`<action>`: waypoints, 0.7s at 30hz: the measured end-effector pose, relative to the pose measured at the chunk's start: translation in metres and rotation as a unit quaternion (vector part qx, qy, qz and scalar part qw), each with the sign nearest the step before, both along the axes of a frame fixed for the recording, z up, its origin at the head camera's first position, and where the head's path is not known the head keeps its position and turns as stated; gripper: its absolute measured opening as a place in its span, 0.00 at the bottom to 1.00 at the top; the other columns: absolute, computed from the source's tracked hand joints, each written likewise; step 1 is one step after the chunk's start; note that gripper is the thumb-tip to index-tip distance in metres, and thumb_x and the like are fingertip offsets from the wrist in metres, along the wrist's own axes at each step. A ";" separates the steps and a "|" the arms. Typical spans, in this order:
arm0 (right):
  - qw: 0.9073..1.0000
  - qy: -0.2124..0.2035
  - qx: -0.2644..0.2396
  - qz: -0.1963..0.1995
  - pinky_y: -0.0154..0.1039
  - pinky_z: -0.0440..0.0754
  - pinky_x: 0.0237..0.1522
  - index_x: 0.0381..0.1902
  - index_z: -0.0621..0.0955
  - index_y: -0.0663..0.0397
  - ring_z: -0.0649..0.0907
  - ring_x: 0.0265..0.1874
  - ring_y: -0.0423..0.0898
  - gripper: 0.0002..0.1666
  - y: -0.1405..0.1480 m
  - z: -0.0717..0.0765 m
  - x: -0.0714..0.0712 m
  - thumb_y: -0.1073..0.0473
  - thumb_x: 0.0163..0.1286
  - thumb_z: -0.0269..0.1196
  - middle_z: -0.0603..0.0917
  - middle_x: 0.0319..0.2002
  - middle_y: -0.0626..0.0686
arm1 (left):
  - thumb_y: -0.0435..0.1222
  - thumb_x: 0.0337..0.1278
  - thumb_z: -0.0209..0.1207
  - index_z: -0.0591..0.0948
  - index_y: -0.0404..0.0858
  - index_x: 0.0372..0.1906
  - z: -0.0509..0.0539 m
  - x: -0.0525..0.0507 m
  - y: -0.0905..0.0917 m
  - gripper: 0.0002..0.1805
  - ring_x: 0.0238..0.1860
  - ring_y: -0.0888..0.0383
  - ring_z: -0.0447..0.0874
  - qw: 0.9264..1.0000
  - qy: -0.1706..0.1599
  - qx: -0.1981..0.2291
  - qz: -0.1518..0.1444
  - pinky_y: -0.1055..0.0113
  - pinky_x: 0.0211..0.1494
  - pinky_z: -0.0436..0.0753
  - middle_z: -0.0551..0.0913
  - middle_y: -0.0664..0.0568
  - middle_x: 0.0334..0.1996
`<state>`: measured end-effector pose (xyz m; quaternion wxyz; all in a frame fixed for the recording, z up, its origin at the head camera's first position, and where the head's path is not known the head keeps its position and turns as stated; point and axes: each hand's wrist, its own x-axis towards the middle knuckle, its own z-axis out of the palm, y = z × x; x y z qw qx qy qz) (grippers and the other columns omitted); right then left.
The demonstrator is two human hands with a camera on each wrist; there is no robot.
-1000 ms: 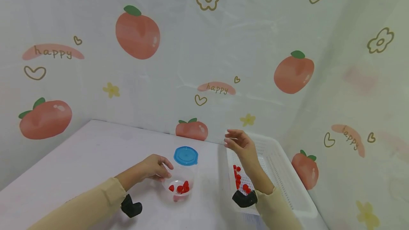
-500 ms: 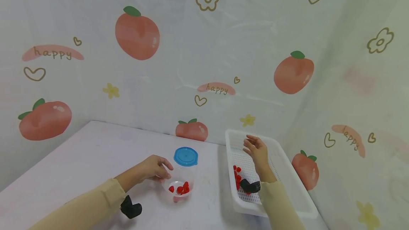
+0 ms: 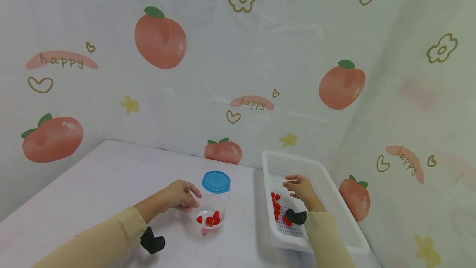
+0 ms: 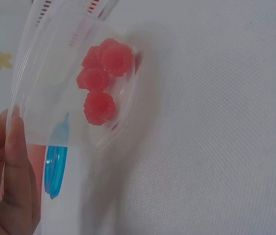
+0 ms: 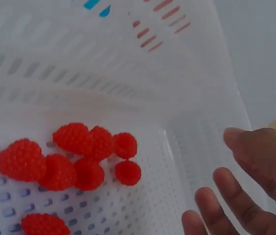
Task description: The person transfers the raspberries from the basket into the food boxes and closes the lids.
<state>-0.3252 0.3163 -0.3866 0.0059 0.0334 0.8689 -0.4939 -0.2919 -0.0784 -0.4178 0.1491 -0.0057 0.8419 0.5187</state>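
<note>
My left hand pinches the rim of a clear plastic bowl between thumb and fingers. Several red raspberries lie in the bottom of that bowl. Over a white perforated basket hangs my right hand, its fingers loosely spread and holding nothing. Loose raspberries lie on the basket floor, grouped along its left side. In the right wrist view the fingertips are apart from the berries.
A blue lid lies flat on the white table just behind the bowl. Printed curtain walls rise behind the table and at the right, close to the basket.
The right hand has moved from above the basket's far left rim to the right, then lower inside it. The left hand and the bowl have stayed in place.
</note>
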 end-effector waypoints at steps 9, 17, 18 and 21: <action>0.989 -0.091 0.090 0.071 0.49 0.83 0.45 0.51 0.76 0.67 0.81 0.40 0.52 0.21 0.005 -0.006 0.004 0.63 0.62 0.64 0.85 0.43 0.58 | 0.30 0.48 0.70 0.83 0.35 0.42 0.002 0.001 0.000 0.14 0.23 0.55 0.77 1.000 -0.002 -0.001 -0.002 0.69 0.30 0.84 0.79 0.45 0.29; 0.980 -0.144 0.118 0.071 0.45 0.83 0.42 0.46 0.79 0.61 0.80 0.37 0.49 0.16 0.006 -0.009 0.009 0.60 0.61 0.67 0.84 0.37 0.52 | 0.30 0.48 0.70 0.83 0.36 0.42 0.003 0.002 0.000 0.13 0.23 0.55 0.77 1.000 -0.004 -0.002 0.000 0.69 0.30 0.84 0.79 0.45 0.29; 0.979 -0.148 0.122 0.075 0.46 0.83 0.43 0.45 0.79 0.61 0.81 0.38 0.48 0.15 0.006 -0.010 0.009 0.60 0.61 0.66 0.84 0.37 0.52 | 0.30 0.48 0.70 0.83 0.36 0.42 0.003 0.002 0.000 0.13 0.24 0.55 0.77 1.000 -0.004 -0.001 0.001 0.70 0.30 0.84 0.79 0.45 0.29; 0.975 -0.157 0.135 0.085 0.47 0.82 0.43 0.43 0.80 0.60 0.82 0.37 0.48 0.13 0.006 -0.012 0.008 0.61 0.61 0.66 0.85 0.36 0.52 | 0.30 0.47 0.70 0.83 0.36 0.41 0.003 0.002 0.000 0.13 0.24 0.54 0.77 1.000 -0.004 -0.002 0.000 0.70 0.30 0.83 0.79 0.45 0.29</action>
